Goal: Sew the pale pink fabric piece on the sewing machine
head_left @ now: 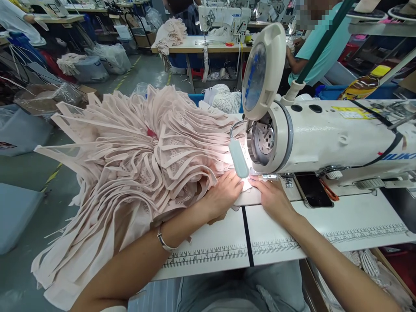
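Observation:
A white sewing machine (pixel 325 134) stands at the right of the table, its round end cover swung up. Close to the lit presser foot, my left hand (pixel 227 190) is closed on a piece of pale pink fabric (pixel 246 186), fingertips pressed near its edge. Opposite it, my right hand (pixel 273 197) has its fingers together on the same piece, just below the needle area. The needle itself is hidden behind a pale green guard (pixel 238 158). Beside my left forearm spreads a large heap of pale pink garments (pixel 139 160), with lace parts and narrow bands.
A phone (pixel 313 190) lies by the machine base, with an orange-handled tool (pixel 329 190) next to it. A printed ruler (pixel 208 255) runs along the table's front edge. Behind stand another sewing machine (pixel 224 21) and a co-worker in a teal shirt (pixel 325 47). Plastic bins (pixel 16 212) are at left.

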Tool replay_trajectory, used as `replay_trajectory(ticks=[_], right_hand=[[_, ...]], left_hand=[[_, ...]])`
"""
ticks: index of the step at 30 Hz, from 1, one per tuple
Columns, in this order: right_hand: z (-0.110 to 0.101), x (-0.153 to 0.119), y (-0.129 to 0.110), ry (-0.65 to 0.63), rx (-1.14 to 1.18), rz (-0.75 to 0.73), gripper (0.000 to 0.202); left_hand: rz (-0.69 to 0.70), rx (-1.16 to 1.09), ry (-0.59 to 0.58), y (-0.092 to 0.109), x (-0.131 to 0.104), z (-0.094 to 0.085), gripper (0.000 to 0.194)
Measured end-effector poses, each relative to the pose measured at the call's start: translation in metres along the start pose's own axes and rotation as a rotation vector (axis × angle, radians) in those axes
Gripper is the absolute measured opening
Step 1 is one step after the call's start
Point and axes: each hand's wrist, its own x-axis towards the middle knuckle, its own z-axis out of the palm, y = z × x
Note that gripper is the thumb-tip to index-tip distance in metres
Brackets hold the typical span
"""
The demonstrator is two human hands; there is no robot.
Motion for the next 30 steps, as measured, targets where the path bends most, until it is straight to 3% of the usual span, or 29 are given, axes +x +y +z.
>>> replay_trajectory(ticks=[4, 10, 17, 25, 30], right_hand=[[-0.002, -0.001, -0.002, 0.02, -0.006, -0.021, 0.052], [-0.005, 0.001, -0.007, 0.038, -0.016, -0.015, 0.05], [-0.014, 0.0, -0.013, 0.138, -0.068, -0.155, 0.017], [-0.016, 0.002, -0.022, 0.136, -0.125, -0.202, 0.021], [-0.012, 0.008, -0.029, 0.273, -0.078, -0.098, 0.024]], left_hand=[[0.004, -0.025, -0.077, -0.002, 0.003, 0.0, 0.017], [-0.128, -0.134, -0.042, -0.005, 0.002, 0.015, 0.023], [0.09, -0.131, -0.07, -0.004, -0.001, 0.001, 0.022], [0.184, 0.069, -0.087, 0.006, 0.0, 0.0, 0.027], [0.188, 0.121, -0.037, 0.012, 0.001, 0.003, 0.029]])
